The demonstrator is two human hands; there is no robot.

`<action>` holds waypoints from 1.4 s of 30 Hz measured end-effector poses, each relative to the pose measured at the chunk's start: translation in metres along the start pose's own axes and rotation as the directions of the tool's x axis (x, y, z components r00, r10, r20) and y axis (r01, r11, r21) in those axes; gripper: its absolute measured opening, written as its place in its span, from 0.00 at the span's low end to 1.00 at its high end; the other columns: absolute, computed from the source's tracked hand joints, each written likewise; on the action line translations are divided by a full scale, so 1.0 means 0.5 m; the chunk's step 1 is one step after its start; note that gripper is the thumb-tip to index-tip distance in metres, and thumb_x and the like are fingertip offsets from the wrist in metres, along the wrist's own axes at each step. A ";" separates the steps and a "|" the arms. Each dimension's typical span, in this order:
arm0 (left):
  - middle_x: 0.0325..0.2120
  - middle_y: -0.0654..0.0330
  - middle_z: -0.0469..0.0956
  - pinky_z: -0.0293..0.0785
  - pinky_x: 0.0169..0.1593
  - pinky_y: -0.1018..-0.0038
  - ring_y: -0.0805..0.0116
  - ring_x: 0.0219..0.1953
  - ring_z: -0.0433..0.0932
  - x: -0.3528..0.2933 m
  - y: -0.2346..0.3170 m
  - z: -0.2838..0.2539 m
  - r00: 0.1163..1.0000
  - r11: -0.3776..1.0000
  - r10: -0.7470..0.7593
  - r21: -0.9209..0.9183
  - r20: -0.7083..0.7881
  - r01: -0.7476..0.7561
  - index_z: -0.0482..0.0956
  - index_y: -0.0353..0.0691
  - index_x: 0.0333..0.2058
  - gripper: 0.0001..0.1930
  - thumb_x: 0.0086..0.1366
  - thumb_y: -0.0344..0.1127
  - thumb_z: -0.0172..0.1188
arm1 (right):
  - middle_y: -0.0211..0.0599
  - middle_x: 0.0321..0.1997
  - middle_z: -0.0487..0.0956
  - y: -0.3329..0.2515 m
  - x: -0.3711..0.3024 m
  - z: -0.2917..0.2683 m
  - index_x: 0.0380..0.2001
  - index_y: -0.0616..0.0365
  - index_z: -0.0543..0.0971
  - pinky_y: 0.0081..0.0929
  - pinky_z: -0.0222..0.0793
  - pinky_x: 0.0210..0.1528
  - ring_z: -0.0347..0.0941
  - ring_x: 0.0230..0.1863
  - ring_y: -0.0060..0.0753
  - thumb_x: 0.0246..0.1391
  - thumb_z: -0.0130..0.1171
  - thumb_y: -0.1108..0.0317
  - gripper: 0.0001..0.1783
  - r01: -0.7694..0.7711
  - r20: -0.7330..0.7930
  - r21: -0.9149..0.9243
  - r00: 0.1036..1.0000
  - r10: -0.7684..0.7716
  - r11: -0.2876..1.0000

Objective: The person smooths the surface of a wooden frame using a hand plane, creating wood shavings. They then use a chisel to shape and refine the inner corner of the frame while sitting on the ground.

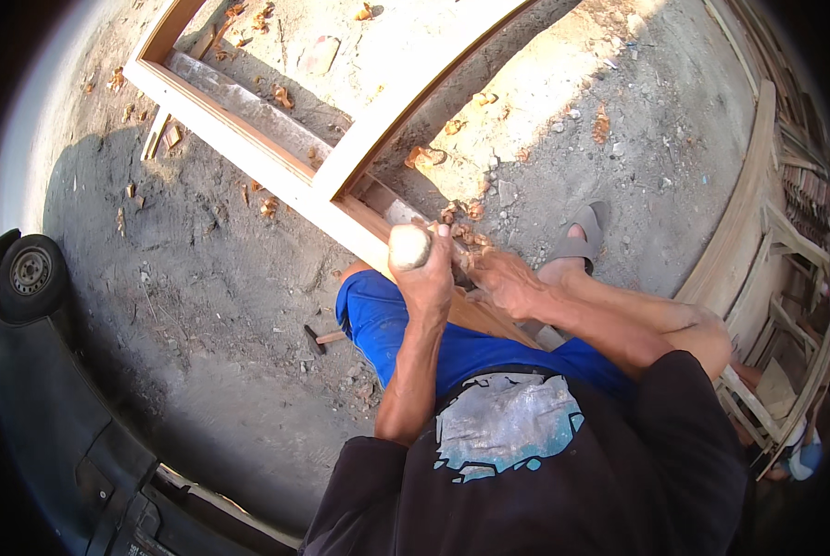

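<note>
My left hand [428, 285] is closed round a thick tool handle with a pale, rounded end [409, 247] facing up; the tool's lower part is hidden by the fist. My right hand [508, 281] is closed just right of it, low against the wood, and its grip is hidden. Both hands are over a pale wooden frame [248, 176] whose long side rail runs from the upper left down to my lap. A cross rail [378, 134] joins it beyond my hands. Curled wood shavings [466, 232] lie by my fingers.
A hammer [315, 340] lies on the sandy ground left of my blue shorts. A dark vehicle [54, 408] with a wheel [32, 271] stands at the left. Boards and timber frames [758, 241] lean along the right. Scattered shavings and stones litter the ground.
</note>
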State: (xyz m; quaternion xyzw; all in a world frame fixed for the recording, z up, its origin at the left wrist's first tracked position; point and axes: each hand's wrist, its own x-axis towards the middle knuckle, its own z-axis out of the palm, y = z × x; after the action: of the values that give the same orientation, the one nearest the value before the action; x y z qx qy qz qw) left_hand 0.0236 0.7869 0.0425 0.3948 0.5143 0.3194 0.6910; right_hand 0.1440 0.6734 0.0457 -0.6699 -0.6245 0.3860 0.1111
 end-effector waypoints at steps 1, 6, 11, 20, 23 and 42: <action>0.24 0.69 0.73 0.69 0.26 0.80 0.81 0.24 0.73 -0.051 -0.034 0.016 0.998 0.999 -0.022 -0.026 0.062 0.024 0.71 0.41 0.36 0.12 0.66 0.28 0.69 | 0.49 0.34 0.80 0.015 -0.060 0.037 0.37 0.62 0.83 0.50 0.75 0.45 0.80 0.41 0.56 0.52 0.71 0.57 0.19 -0.067 0.039 0.052 0.997 0.065 0.996; 0.21 0.66 0.72 0.71 0.24 0.75 0.77 0.19 0.72 -0.023 -0.036 -0.019 0.998 0.996 -0.067 -0.061 -0.004 0.067 0.70 0.40 0.35 0.11 0.66 0.25 0.66 | 0.47 0.35 0.78 0.018 -0.044 0.100 0.36 0.62 0.82 0.49 0.72 0.43 0.77 0.41 0.53 0.50 0.71 0.57 0.19 0.040 -0.169 0.101 0.985 -0.023 0.994; 0.17 0.61 0.70 0.72 0.22 0.71 0.70 0.16 0.71 0.167 0.141 -0.088 0.911 0.913 0.404 -0.102 0.080 -0.396 0.68 0.37 0.30 0.08 0.64 0.21 0.60 | 0.40 0.34 0.75 -0.022 0.234 0.050 0.37 0.56 0.79 0.46 0.70 0.44 0.74 0.41 0.48 0.55 0.67 0.59 0.14 0.227 -0.390 -0.076 0.890 -0.238 0.971; 0.19 0.64 0.70 0.65 0.17 0.80 0.76 0.19 0.73 0.206 0.224 -0.047 0.827 0.824 0.558 0.069 0.063 -0.562 0.69 0.39 0.29 0.11 0.65 0.21 0.63 | 0.37 0.35 0.81 -0.077 0.321 -0.043 0.41 0.52 0.83 0.40 0.75 0.48 0.78 0.46 0.43 0.56 0.66 0.62 0.11 0.063 -0.337 -0.110 0.936 -0.097 0.992; 0.19 0.63 0.70 0.71 0.20 0.78 0.76 0.17 0.71 0.087 0.111 -0.047 0.980 0.954 0.199 -0.232 0.008 -0.191 0.68 0.39 0.34 0.10 0.68 0.24 0.64 | 0.43 0.38 0.83 -0.052 0.118 -0.004 0.38 0.58 0.84 0.48 0.76 0.47 0.81 0.44 0.51 0.55 0.66 0.58 0.15 -0.026 -0.067 0.032 0.997 0.028 0.999; 0.21 0.62 0.71 0.73 0.21 0.75 0.73 0.18 0.74 0.128 0.161 -0.049 0.934 0.935 0.349 0.031 0.080 -0.352 0.68 0.36 0.35 0.10 0.66 0.21 0.62 | 0.37 0.32 0.76 -0.038 0.185 0.013 0.41 0.55 0.79 0.46 0.74 0.37 0.76 0.36 0.46 0.54 0.67 0.61 0.14 0.167 -0.338 -0.009 0.928 -0.160 0.986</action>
State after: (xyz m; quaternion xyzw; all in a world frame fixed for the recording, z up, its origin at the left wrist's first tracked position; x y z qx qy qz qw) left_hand 0.0140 0.8856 0.0796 0.5070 0.4171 0.4113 0.6323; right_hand 0.1182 0.7601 0.0186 -0.6706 -0.6458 0.2613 0.2548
